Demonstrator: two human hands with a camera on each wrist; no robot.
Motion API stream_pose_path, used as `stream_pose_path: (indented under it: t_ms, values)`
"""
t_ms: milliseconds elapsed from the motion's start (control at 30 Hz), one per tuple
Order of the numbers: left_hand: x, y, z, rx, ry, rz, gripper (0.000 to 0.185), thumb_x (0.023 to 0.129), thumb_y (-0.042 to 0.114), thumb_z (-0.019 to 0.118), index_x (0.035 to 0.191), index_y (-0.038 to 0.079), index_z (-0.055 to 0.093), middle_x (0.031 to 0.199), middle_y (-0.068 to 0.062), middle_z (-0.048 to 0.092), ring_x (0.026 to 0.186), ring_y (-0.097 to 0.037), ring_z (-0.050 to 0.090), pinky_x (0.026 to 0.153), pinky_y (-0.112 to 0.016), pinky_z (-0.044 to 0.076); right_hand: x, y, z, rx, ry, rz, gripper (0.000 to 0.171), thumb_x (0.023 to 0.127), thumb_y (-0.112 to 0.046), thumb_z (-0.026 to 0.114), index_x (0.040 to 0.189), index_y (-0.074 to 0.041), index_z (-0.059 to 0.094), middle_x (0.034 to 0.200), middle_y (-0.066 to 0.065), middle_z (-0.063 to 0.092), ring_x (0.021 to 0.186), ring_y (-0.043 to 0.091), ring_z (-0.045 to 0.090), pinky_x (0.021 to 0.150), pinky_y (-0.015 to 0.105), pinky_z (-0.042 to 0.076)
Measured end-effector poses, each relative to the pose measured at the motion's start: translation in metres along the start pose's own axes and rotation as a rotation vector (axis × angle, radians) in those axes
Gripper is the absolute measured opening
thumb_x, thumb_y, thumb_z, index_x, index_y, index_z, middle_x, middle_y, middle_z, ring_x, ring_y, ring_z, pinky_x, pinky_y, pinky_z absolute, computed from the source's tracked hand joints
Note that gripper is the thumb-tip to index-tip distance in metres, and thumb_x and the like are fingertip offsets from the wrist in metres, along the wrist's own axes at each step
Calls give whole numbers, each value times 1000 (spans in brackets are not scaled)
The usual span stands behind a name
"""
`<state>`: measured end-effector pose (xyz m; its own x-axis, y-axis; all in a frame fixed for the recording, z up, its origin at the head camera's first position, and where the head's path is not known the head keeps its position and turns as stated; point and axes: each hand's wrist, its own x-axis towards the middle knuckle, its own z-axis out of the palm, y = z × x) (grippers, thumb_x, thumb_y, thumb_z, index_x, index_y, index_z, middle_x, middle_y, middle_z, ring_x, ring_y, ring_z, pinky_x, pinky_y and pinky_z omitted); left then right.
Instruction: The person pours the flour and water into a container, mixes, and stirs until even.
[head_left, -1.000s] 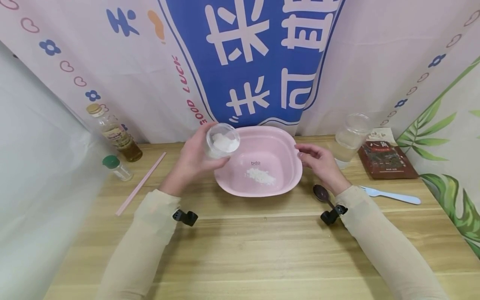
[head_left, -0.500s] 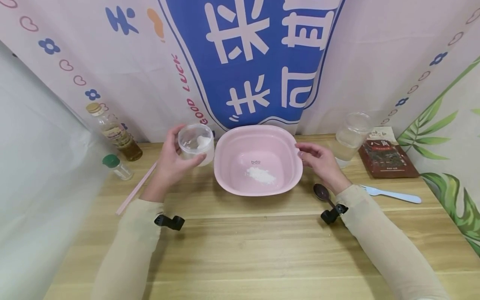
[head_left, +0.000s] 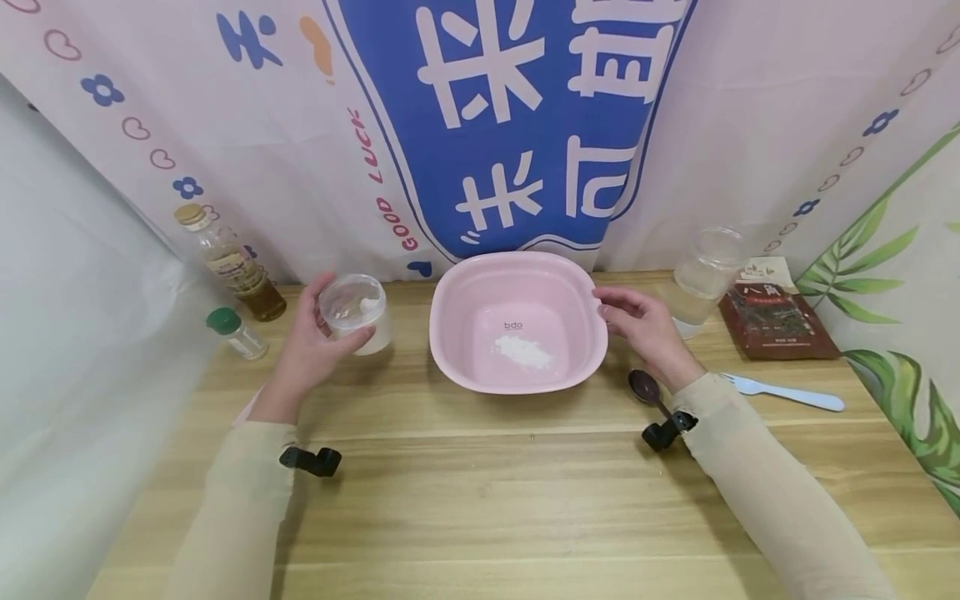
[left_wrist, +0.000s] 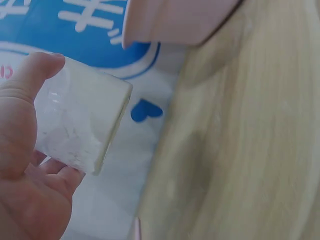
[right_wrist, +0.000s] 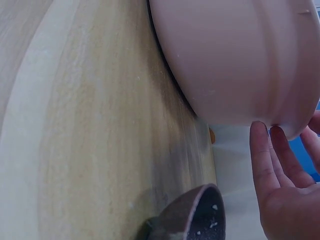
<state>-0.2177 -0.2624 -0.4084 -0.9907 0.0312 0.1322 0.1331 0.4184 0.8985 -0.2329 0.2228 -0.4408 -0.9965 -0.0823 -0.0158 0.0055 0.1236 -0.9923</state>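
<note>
My left hand (head_left: 307,346) grips a clear round plastic tub (head_left: 377,333), thumb on the near side and fingers around the back. White powder (head_left: 369,307) lies inside the tub. In the left wrist view the tub (left_wrist: 82,115) is held above the wooden table, left of the pink basin (head_left: 450,333). A small heap of white powder (head_left: 522,351) lies on the basin's floor. My right hand (head_left: 641,325) holds the basin's right rim by the fingertips; in the right wrist view, fingertips (right_wrist: 258,131) touch just under the basin's rim (right_wrist: 295,107).
At left stand an oil bottle (head_left: 240,271) and a green-capped shaker (head_left: 238,333); a pink stick (head_left: 247,407) is mostly hidden by my left arm. At right are a dark spoon (head_left: 643,386), a light blue fork (head_left: 787,393), a clear water container (head_left: 701,287) and a brown spice packet (head_left: 776,321).
My left hand has carried the tub from over the basin's left edge leftward and lower, and the tub has turned more upright. My right hand stays at the basin's rim.
</note>
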Motion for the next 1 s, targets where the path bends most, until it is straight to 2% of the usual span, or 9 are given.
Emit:
stream_pose_path:
  t_ms: [233,500,667,1000]
  values:
    - [-1,-23,-13,90,14,-76,107,87,16,90,168,5,21,167,-28,35,155,-46,37,129,-63,30,0,2,-1,20,-5,-6,45,108,-14,64,147,7,59,131,1,67,107,1,70,90,20,62]
    - [0,-36,-19,155,-5,-129,105,88,26,91,164,1,23,166,-30,34,155,-48,34,129,-66,28,0,2,0,25,-5,-5,45,108,-14,64,148,7,58,130,-2,67,107,1,70,90,20,62]
    - [3,-42,-18,171,-51,-172,109,89,31,91,166,3,19,168,-30,31,156,-50,34,128,-67,30,0,2,1,36,-4,4,46,108,-15,64,148,6,58,126,-6,68,107,2,70,91,21,62]
    - [11,-49,-10,135,-79,-157,109,89,27,91,166,3,18,167,-30,31,155,-49,36,128,-65,32,-1,4,2,54,13,14,46,108,-14,65,148,7,58,119,-13,70,105,2,70,89,21,62]
